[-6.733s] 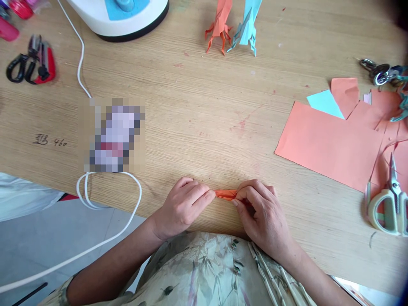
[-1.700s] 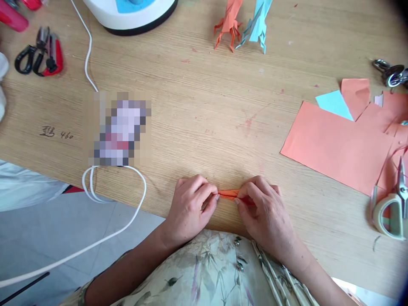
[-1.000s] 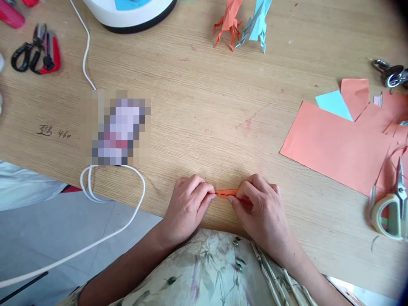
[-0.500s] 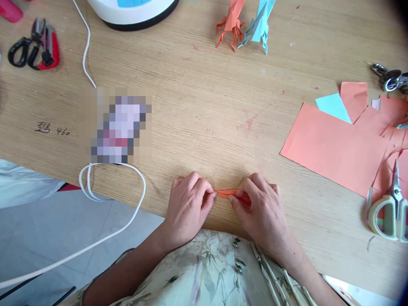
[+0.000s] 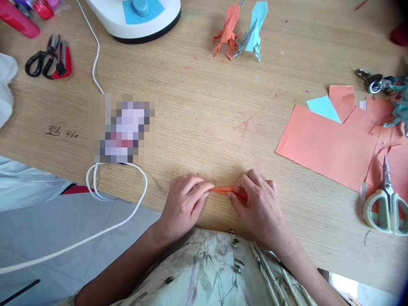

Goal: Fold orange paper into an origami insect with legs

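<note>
While a slim folded strip of orange paper (image 5: 222,189) bridges the two hands near the front edge of the wooden table (image 5: 191,127), the person's left hand (image 5: 183,206) pinches one end — the right hand (image 5: 259,206) grips the other between thumb and fingers. To the right lies a coral sheet (image 5: 325,146), pale-handled scissors (image 5: 388,193) near its lower corner; well beyond the hands, an orange paper figure (image 5: 228,29) stands just beside a light-blue paper figure (image 5: 254,34).

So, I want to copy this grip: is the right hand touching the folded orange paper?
Touching. The head view shows the right hand pinching the folded orange paper between its fingertips, with no gap visible.
</note>
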Motion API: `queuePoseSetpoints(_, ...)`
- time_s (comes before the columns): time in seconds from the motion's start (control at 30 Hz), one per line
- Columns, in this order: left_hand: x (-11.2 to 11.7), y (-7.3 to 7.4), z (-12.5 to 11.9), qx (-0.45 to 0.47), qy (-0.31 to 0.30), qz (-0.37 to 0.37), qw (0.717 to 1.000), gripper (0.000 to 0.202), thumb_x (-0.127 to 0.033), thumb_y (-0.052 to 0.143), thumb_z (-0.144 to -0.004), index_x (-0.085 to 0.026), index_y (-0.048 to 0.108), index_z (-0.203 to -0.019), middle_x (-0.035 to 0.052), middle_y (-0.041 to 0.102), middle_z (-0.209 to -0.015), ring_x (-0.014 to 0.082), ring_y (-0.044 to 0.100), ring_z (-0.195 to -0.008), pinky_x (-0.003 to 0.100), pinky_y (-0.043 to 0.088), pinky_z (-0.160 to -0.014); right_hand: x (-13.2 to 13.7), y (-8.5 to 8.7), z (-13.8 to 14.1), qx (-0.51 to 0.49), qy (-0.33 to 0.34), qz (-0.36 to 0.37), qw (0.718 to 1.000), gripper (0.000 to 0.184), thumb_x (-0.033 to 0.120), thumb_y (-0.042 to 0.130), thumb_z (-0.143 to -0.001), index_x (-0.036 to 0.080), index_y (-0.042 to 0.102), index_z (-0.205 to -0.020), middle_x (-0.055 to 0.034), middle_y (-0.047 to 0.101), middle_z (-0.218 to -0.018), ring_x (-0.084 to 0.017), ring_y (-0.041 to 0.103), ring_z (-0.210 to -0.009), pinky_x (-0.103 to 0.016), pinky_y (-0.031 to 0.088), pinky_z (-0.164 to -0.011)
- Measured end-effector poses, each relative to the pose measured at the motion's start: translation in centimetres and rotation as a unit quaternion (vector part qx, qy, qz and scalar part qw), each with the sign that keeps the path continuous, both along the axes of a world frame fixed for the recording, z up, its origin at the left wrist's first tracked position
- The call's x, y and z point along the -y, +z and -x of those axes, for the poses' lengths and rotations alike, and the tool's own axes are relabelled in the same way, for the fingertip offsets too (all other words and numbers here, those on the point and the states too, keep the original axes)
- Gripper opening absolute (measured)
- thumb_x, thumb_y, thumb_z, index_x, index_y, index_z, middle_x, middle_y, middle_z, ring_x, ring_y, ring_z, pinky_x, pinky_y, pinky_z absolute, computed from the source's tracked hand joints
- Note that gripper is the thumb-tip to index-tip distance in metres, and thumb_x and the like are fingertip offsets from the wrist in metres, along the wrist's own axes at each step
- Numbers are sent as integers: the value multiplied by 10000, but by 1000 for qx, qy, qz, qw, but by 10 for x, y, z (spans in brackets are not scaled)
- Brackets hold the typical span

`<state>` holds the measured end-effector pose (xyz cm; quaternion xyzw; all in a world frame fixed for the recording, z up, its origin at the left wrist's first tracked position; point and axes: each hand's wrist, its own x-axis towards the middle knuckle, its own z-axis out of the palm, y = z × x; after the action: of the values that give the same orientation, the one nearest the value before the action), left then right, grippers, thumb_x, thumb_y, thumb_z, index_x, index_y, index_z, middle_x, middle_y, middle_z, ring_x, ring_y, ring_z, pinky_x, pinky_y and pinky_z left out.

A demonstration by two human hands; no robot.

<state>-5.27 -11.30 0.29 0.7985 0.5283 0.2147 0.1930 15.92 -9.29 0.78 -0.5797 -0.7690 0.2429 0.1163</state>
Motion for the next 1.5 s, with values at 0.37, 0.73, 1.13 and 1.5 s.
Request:
queuePoseSetpoints(0.37,27,-16,3,-169,-167,-114,965,601,-496,328,-1076,-93,495,-1489,154,561,-1504,251,410,-1486,473,77,-1289,0,0,0,-3,1,-1,1000,170,207,643,-885,223,511,-779,-1,553,-832,-195,552,-787,-332,289,-730)
queuePoseSetpoints(0.73,19,-4,33,-189,-153,-70,968,424,-229,485,-1039,-186,549,-1456,104,586,-1491,264,523,-1409,457,311,-1218,-1,4,1,4,2,11,1000,164,168,618,-888,217,520,-766,-3,552,-820,-193,546,-781,-325,274,-713)
queuePoseSetpoints(1.13,19,0,28,-238,-158,-78,955,431,-281,481,-1049,-155,552,-1455,81,553,-1526,285,539,-1368,458,391,-1132,-1,4,1,4,2,13,1000,171,166,603,-890,214,511,-755,-5,556,-819,-190,545,-772,-327,277,-717)
queuePoseSetpoints(1.5,25,-2,22,-254,-146,-96,951,437,-299,490,-1038,-134,585,-1432,121,590,-1487,309,569,-1331,432,468,-1082,-1,3,0,5,3,9,1000,164,172,603,-887,219,512,-759,-7,562,-820,-197,550,-777,-327,274,-712)
